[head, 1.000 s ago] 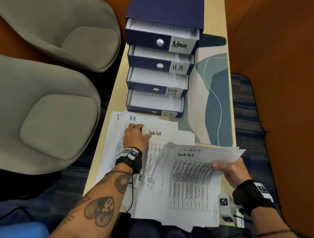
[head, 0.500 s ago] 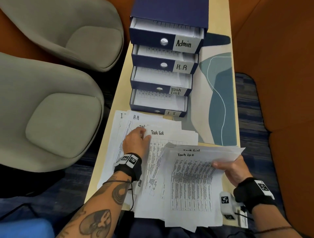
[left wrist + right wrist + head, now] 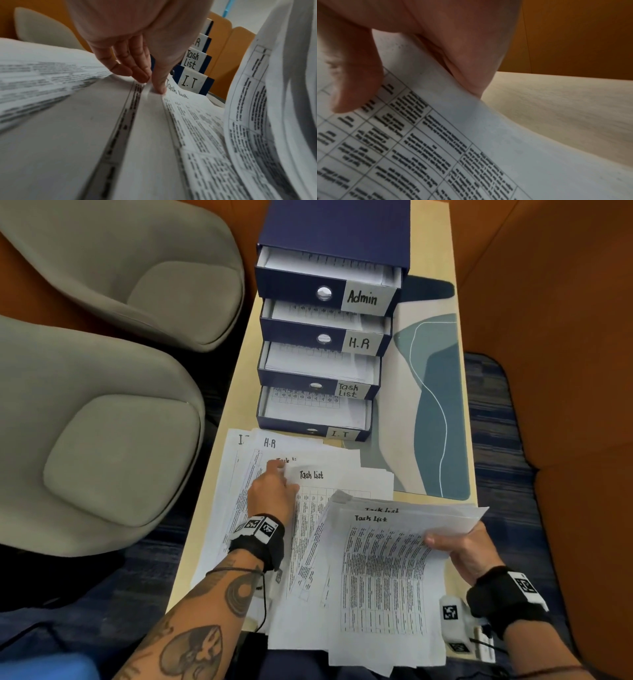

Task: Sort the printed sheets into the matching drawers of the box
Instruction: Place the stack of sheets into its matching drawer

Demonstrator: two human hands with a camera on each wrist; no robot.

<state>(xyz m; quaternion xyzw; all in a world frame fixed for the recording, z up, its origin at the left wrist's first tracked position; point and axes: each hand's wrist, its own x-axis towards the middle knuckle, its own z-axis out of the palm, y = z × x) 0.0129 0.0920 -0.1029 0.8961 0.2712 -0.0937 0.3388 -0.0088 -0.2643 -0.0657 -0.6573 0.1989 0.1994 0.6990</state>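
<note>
I am gathering the "Task List" sheets. My right hand (image 3: 460, 549) is gripping a bundle of them (image 3: 383, 573) by its right edge, thumb on top, lifted over the near end of the tabletop (image 3: 236, 392). My left hand (image 3: 274, 491) is pinching the top corner of another Task List sheet (image 3: 329, 477) in the loose pile (image 3: 239, 484) spread along the near left edge. Next I judge I am peeling that sheet free without dragging the H.R page beneath, then adding it to the bundle. The box (image 3: 332, 241) is standing at the far end, all four drawers pulled open; the Task List drawer (image 3: 318, 371) is third down, overhung by the one above it. Two grey chairs (image 3: 102, 440) are standing off the left edge.
</note>
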